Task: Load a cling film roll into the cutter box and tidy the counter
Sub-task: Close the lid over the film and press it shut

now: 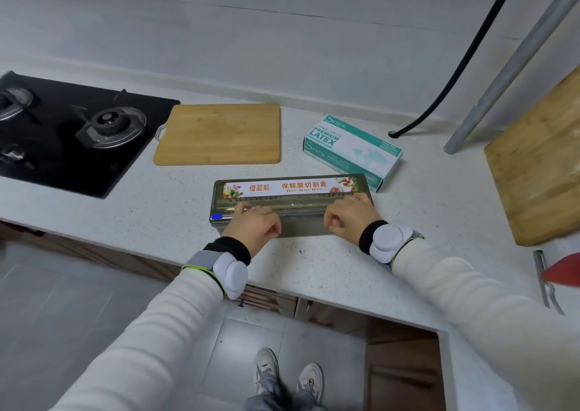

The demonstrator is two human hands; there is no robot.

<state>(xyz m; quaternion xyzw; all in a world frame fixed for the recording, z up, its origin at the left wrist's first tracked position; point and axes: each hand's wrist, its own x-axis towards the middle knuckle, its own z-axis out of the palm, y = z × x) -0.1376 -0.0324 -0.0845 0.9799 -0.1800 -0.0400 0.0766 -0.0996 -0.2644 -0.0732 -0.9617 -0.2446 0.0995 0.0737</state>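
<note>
A grey translucent cutter box (298, 222) with a white and orange label lies lengthwise on the white counter (157, 203), near its front edge. My left hand (255, 224) rests on the box's left part, fingers curled over the top front edge. My right hand (346, 216) sits on the right part, fingers curled the same way, thumb and fingers close together at the front face. A thin strip of cling film (295, 205) seems to lie along the top between my hands. A blue slider (216, 216) shows at the box's left end. The roll inside is not clearly visible.
A bamboo cutting board (219, 134) lies behind the box, a latex glove box (351, 150) to the right of it. A black gas hob (72, 134) fills the left. A second wooden board (539, 166), a black hose (455, 75), a metal pipe (514, 62) and a red item (565, 272) stand right.
</note>
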